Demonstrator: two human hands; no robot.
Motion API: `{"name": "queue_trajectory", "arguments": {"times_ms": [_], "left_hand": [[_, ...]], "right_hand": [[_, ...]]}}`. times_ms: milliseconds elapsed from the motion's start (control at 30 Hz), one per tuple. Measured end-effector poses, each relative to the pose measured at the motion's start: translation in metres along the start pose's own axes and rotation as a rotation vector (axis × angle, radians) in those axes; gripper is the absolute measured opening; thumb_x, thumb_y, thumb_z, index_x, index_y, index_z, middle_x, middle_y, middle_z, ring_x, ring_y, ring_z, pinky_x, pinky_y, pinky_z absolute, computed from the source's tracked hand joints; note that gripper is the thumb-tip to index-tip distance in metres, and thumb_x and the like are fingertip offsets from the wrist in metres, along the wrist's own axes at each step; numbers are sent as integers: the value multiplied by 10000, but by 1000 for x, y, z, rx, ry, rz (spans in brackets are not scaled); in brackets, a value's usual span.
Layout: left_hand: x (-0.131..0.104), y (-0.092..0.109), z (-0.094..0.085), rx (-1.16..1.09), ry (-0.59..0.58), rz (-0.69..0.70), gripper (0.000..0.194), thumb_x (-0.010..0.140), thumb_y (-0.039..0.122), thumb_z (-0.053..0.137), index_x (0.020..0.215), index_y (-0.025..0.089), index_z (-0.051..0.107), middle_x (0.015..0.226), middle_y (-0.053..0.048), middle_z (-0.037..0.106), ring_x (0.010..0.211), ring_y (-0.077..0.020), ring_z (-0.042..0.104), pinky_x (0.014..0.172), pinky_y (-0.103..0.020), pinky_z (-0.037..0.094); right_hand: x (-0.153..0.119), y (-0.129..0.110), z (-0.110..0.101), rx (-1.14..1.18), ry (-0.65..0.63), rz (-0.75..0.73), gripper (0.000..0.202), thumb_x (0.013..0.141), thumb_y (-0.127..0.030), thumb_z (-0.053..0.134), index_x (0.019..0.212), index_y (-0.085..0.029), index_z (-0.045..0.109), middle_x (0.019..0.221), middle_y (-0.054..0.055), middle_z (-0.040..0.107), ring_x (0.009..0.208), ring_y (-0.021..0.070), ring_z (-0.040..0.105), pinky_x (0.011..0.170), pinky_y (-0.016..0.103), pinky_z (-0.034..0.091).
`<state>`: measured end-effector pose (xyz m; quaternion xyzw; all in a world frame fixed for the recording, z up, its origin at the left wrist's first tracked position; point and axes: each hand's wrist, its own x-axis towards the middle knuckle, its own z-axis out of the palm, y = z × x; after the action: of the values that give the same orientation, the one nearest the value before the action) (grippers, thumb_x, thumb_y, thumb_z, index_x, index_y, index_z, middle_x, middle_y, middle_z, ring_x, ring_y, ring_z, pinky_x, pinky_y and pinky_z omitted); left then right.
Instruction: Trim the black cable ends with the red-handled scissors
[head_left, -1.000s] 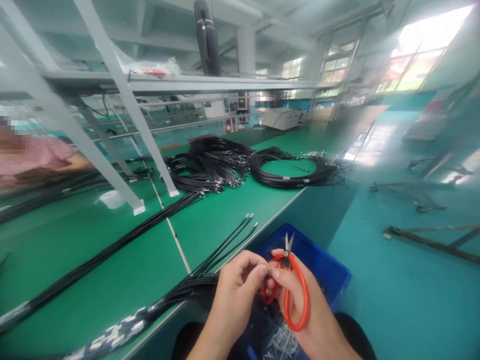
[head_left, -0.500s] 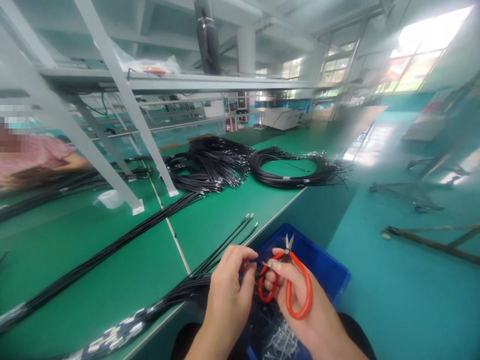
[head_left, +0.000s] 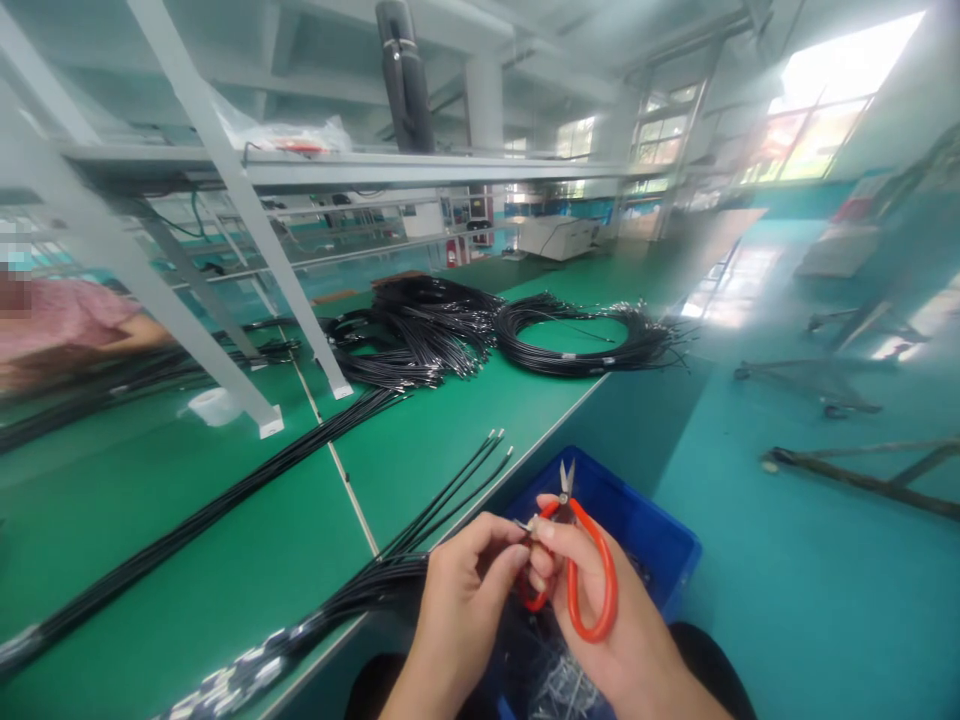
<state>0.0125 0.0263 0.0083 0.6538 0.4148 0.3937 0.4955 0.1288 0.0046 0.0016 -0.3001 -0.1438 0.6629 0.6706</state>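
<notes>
In the head view, my left hand is closed in a pinch, its fingertips on a thin black cable end. My right hand has red-handled scissors hooked in it, the short blades pointing up and slightly apart. Its thumb and forefinger also meet at the tip of that cable end, so both hands' fingertips nearly touch. Much of the cable is hidden behind the fingers. Left of my hands, a bundle of black cables lies along the table edge, with several loose ends pointing away from me.
Below my hands is a blue bin with small clear and white scraps. On the green table lie coiled black cables, a cable heap and a white roll. Shelf posts rise at left, near a person.
My left hand has moved right until its fingertips meet those of my right hand at the cable end. The scissors have shifted slightly left. The view has turned a little.
</notes>
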Motion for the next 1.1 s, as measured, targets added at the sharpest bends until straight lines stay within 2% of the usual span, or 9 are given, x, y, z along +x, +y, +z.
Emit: {"name": "queue_trajectory", "arguments": {"times_ms": [100,200,267,367,633,800,900,1000,1100], "left_hand": [[2,-4,-1,-13,60,-40,109,792,237,591,715,163,612,640,15,605,599,-127,547,579,-205,418],[3,-5,-2,27,83,-56,133,770,262,618,694,153,616,628,14,577,592,-124,501,560,-201,383],[2,-5,-1,45,80,-53,132,771,260,615,694,153,618,621,12,572,588,-125,489,559,-202,377],[0,-3,2,58,91,-50,120,764,239,615,679,154,612,604,17,574,572,-120,483,553,-201,371],[1,-2,1,-99,50,-72,134,755,247,628,670,144,619,640,-9,630,609,-136,537,590,-217,404],[1,-3,-1,-129,68,-80,141,746,245,644,654,143,609,607,6,615,554,-110,499,529,-193,364],[3,-3,-2,-121,85,-99,142,745,245,644,657,142,599,601,9,597,546,-104,477,519,-191,352],[5,-4,-2,-103,85,-127,157,745,268,642,664,144,591,605,5,590,544,-105,461,509,-191,336],[6,-4,-1,-108,85,-120,171,735,274,647,643,149,577,581,20,554,530,-102,446,508,-191,332]], "right_hand": [[3,-2,-2,-131,84,-157,191,762,-174,627,932,-190,540,559,-44,581,467,85,451,473,200,365],[6,-4,0,-247,176,-259,330,679,-198,720,954,-200,538,733,-10,654,487,69,458,476,192,369],[7,-4,3,-312,195,-263,369,650,-216,745,958,-200,541,768,5,667,497,72,467,477,193,378],[6,-2,7,-346,191,-287,352,653,-220,743,940,-204,539,672,-28,632,476,69,452,451,182,358],[6,2,3,-196,78,-263,335,679,-174,699,949,-220,507,633,-46,612,501,89,517,516,208,434],[6,4,0,-324,132,-324,320,694,-186,682,951,-229,496,656,-50,613,484,80,495,483,197,426],[4,5,-6,-521,181,-410,295,711,-181,664,954,-234,505,680,-38,616,577,118,557,555,234,469],[2,6,-15,-679,225,-546,303,731,-198,648,999,-236,512,839,25,657,773,190,620,689,322,501],[2,5,-19,-762,159,-634,315,753,-193,635,1037,-247,510,1011,69,645,882,219,612,766,371,492]]}}
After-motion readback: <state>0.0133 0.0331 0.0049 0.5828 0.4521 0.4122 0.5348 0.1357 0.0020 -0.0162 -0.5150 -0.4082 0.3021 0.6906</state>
